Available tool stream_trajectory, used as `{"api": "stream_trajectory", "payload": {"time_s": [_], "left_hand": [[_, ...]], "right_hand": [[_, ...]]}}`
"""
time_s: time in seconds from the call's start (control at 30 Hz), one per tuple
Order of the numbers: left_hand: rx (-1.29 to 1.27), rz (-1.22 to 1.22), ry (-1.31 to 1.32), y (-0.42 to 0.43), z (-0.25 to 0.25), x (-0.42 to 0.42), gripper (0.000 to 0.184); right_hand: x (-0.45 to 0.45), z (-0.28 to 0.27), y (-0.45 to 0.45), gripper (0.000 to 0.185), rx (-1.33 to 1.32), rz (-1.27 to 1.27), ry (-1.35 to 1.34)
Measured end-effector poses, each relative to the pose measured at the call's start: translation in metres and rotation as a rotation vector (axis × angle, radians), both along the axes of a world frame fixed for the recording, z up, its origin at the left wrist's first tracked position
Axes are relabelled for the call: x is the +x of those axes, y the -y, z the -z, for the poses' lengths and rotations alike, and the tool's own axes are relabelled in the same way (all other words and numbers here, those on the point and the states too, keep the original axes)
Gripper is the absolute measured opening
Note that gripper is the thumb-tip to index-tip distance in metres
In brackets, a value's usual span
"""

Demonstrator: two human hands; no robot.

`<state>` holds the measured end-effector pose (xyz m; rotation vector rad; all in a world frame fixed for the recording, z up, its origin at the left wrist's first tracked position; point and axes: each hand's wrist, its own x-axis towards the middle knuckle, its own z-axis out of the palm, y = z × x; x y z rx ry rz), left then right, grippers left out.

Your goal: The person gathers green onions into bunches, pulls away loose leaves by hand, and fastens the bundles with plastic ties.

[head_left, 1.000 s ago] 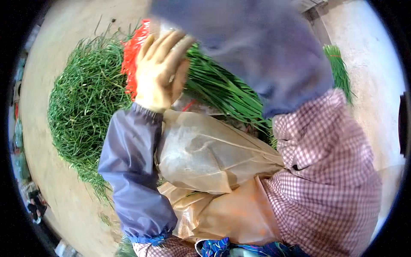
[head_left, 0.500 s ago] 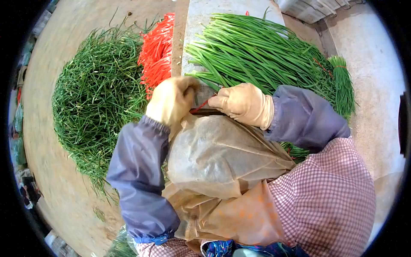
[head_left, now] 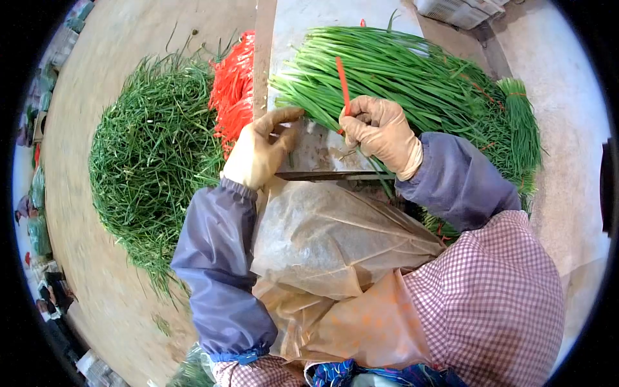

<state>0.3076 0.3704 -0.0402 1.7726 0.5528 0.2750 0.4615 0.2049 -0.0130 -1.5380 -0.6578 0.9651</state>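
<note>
A tangled green heap (head_left: 151, 148) is lying left of some red strips (head_left: 233, 84), and the left hand (head_left: 258, 151) is curling, fingers parted, near the pale ends of the green stalks (head_left: 380, 74). These are lying across the counter (head_left: 303, 19), probably light, bendy and easily bruised, best gripped around the middle, and looking long and thin. The right hand (head_left: 383, 135) is pinching between its fingers a narrow red tie (head_left: 342, 84), likely soft, best held by one end.

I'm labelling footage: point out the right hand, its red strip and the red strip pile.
Right hand (head_left: 385, 135), head view: back of the hand.
Red strip (head_left: 342, 81), head view: stretch above the hand.
Red strip pile (head_left: 234, 87), head view: middle.
</note>
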Motion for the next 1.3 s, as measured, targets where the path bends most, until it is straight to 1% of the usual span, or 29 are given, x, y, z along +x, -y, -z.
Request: {"api": "stream_trajectory", "payload": {"time_s": [0.07,0.1,0.13,0.17,0.2,0.27,0.3,0.33,0.37,0.4,0.43,0.47,0.53,0.6,0.67,0.73,0.77,0.8,0.87,0.97,1.07,1.1,1.13,1.2,1.3], "left_hand": [[0.052,-0.055,-0.084,0.006,-0.023,-0.001,0.027],[-0.024,-0.106,-0.035,0.009,-0.024,-0.002,0.024],[-0.095,-0.077,-0.034,0.009,-0.024,-0.003,0.025],[-0.16,-0.024,0.006,0.015,-0.025,-0.002,0.024],[-0.221,0.029,0.049,0.02,-0.027,0.002,0.024],[-0.2,0.197,0.045,0.019,-0.012,0.011,0.022],[-0.293,0.195,0.047,0.02,-0.013,0.016,0.02],[-0.197,0.182,0.059,0.017,-0.014,0.021,0.019],[-0.068,0.232,-0.067,0.015,-0.019,0.022,0.018],[0.061,0.278,-0.193,0.016,-0.039,0.025,0.018],[-0.191,0.258,0.07,0.02,-0.016,0.033,0.019],[-0.241,0.243,0.004,0.018,-0.001,0.028,0.021],[-0.314,0.239,-0.073,0.018,0.008,0.032,0.022],[-0.32,0.236,-0.129,0.017,0.001,0.035,0.022],[-0.35,0.236,-0.138,0.016,0.0,0.037,0.023],[-0.407,0.239,-0.107,0.016,0.005,0.037,0.023],[-0.437,0.236,-0.152,0.015,0.005,0.037,0.022],[-0.422,0.233,-0.156,0.014,0.005,0.039,0.023],[-0.395,0.235,-0.173,0.015,0.003,0.039,0.024],[-0.424,0.231,-0.216,0.015,-0.002,0.038,0.021],[-0.489,0.238,-0.106,0.015,0.003,0.029,0.021],[-0.503,0.228,-0.11,0.015,0.001,0.026,0.021],[-0.517,0.218,-0.114,0.015,-0.004,0.023,0.022],[-0.542,0.2,-0.128,0.016,-0.006,0.019,0.023],[-0.578,0.188,-0.156,0.015,-0.01,0.017,0.026]], "right_hand": [[0.0,-0.009,-0.003,0.012,0.015,0.038,-0.051],[-0.001,-0.008,-0.005,0.012,0.032,0.028,-0.004],[-0.001,-0.008,-0.009,0.012,0.048,0.019,0.047],[0.0,-0.015,-0.012,0.011,0.082,-0.032,0.329],[0.002,-0.012,-0.016,0.013,0.174,-0.071,0.514],[0.0,-0.021,-0.023,0.013,0.18,-0.126,0.595],[0.0,-0.03,-0.024,0.013,0.112,-0.212,0.594],[0.0,-0.03,-0.024,0.014,0.073,-0.229,0.583],[0.006,-0.032,-0.026,0.014,0.084,-0.292,0.646],[0.014,-0.034,-0.028,0.014,0.094,-0.356,0.706],[0.031,-0.033,-0.035,0.016,0.161,-0.29,0.792],[0.057,-0.031,-0.046,0.019,0.226,-0.227,0.875],[0.127,-0.017,-0.077,0.026,0.154,-0.002,0.594],[0.21,0.011,-0.097,0.034,0.045,-0.015,0.926],[0.258,0.039,-0.093,0.038,-0.193,-0.029,1.368],[0.232,0.018,-0.076,0.036,-0.534,-0.204,1.33],[0.219,0.022,-0.068,0.032,-0.556,-0.271,1.478],[0.215,0.036,-0.064,0.029,-0.552,-0.324,1.458],[0.187,0.034,-0.056,0.027,-0.608,-0.462,1.461],[0.173,0.007,-0.053,0.027,-0.574,-0.642,1.503],[0.197,0.019,-0.067,0.029,-0.506,-0.449,1.333],[0.197,0.012,-0.072,0.032,-0.537,-0.335,1.183],[0.197,0.006,-0.08,0.033,-0.624,-0.254,1.063],[0.191,-0.008,-0.094,0.033,-0.845,-0.225,1.017],[0.191,0.004,-0.105,0.031,-0.786,-0.27,1.105]]}}
